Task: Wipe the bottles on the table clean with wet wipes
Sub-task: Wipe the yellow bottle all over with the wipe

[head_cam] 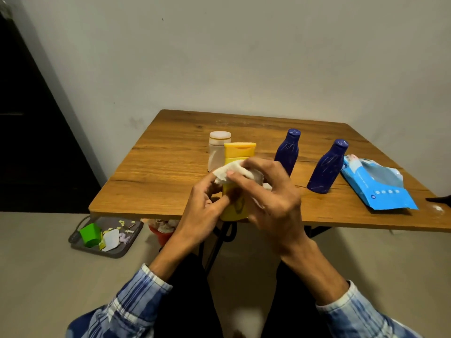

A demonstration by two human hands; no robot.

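Wipe (229, 173) in right fingers' (259, 165) pinch, against yellow bottle (238, 152) in left fingers' (219, 203) apparent grip.

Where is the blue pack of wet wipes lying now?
In the head view, the wet wipes pack lies on the right part of the table, just right of the nearer dark blue bottle.

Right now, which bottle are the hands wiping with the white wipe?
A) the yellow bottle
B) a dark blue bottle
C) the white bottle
A: the left hand grips the yellow bottle while the right hand pinches the wet wipe against it.
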